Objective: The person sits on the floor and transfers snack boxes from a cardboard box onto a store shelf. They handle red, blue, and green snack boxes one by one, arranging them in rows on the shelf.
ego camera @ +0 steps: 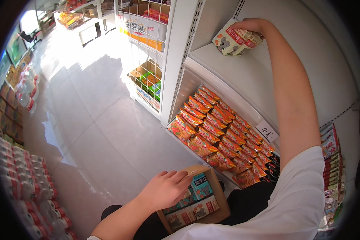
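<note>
My right hand point(255, 25) grips a few cream-coloured biscuit packets point(232, 40) with red labels and a cartoon elephant. They rest on, or just above, the upper white shelf point(237, 72) near its left end wall. Lower down, an open cardboard box point(223, 207) sits by my legs. Inside it are teal biscuit packets point(202, 189) and more cream packets point(205, 208) of similar design. My left hand point(168, 187) lies over the box's left side, fingers bent; whether it holds the rim or a packet is hidden.
Orange noodle packets point(216, 132) stand in rows on the bottom shelf, beneath a handwritten price card point(267, 131). A white wire-grid rack point(145, 57) stands to the left. Shrink-wrapped bottles point(27, 183) line the floor's left edge. More packets point(333, 171) hang or stand at far right.
</note>
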A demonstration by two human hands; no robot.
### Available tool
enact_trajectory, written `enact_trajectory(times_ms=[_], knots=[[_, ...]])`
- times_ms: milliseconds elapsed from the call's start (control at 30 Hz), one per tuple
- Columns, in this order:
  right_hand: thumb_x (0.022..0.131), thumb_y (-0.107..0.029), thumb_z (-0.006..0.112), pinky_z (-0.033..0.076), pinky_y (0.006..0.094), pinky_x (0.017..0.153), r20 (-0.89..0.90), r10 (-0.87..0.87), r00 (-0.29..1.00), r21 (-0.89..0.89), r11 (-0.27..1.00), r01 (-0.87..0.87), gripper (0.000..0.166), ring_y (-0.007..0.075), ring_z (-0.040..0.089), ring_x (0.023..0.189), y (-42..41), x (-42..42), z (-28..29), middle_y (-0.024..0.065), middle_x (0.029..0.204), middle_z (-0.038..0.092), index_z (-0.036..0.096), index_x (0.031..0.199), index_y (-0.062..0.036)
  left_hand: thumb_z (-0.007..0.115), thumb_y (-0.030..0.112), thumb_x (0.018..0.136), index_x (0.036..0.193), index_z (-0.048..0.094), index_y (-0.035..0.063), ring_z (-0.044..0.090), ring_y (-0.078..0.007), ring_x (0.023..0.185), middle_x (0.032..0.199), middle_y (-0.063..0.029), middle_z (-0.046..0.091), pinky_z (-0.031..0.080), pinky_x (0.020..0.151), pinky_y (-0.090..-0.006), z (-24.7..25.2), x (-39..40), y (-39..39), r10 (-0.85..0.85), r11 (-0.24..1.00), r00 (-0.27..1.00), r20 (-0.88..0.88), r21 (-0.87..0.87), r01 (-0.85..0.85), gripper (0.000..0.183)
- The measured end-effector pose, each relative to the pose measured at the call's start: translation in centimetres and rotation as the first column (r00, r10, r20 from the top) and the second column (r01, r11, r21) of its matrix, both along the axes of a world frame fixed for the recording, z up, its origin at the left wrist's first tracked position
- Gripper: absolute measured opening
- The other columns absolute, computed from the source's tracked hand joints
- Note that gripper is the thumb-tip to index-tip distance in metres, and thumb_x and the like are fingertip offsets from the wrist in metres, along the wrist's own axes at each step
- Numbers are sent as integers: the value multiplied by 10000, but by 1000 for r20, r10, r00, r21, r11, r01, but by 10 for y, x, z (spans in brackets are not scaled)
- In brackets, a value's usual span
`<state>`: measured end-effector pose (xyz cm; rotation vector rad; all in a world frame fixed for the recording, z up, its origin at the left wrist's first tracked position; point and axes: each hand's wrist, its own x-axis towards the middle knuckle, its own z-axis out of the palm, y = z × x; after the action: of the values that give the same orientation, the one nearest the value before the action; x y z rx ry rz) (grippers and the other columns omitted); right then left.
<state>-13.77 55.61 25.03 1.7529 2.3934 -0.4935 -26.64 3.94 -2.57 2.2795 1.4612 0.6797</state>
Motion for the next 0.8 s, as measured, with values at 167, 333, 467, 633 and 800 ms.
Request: enact_trajectory(times_ms=[167, 333, 467, 633, 800], knots=[[785, -657, 780, 561, 554, 1001, -156, -30, 987, 36, 999, 36, 990, 288, 683, 1199, -26, 8, -11, 123, 1399, 668, 434, 1601, -216, 723, 151, 883, 1116, 651, 63, 706, -260, 931, 1013, -67, 658, 561, 744, -403, -8, 4, -3, -2, 997, 1000, 3, 71, 2, 259], [758, -585, 837, 594, 526, 999, -172, -49, 984, -110, 993, 31, 1120, 291, 688, 1216, -49, 10, 1, 118, 1429, 647, 298, 1668, -218, 719, 151, 887, 1064, 640, 69, 708, -259, 910, 995, -63, 658, 554, 732, -401, -9, 8, -3, -28, 996, 1000, -10, 83, 29, 211], [805, -500, 823, 627, 466, 939, -152, -10, 988, -92, 996, -5, 772, 239, 711, 1151, -72, 3, 5, 75, 1339, 693, 537, 1456, -199, 714, 149, 888, 1041, 634, 68, 712, -262, 936, 1009, -69, 665, 550, 736, -406, -10, 11, -5, -43, 998, 998, -36, 47, 45, 191], [835, -467, 809, 641, 437, 930, -231, -89, 969, -169, 984, 51, 562, 213, 728, 1083, -82, 9, 8, 42, 1257, 725, 677, 1301, -181, 709, 152, 892, 1069, 642, 65, 714, -283, 959, 1037, -77, 676, 558, 771, -428, -12, 10, -7, -45, 997, 999, -24, 58, 46, 208], [828, -430, 827, 655, 430, 884, -590, -302, 749, -324, 938, 122, 489, 225, 732, 1082, -95, 40, -4, 53, 1215, 737, 711, 1226, -168, 705, 147, 901, 1141, 656, 66, 711, -311, 997, 1090, -93, 690, 571, 838, -453, -9, 2, -16, 6, 999, 1000, -9, 54, -5, 258]])
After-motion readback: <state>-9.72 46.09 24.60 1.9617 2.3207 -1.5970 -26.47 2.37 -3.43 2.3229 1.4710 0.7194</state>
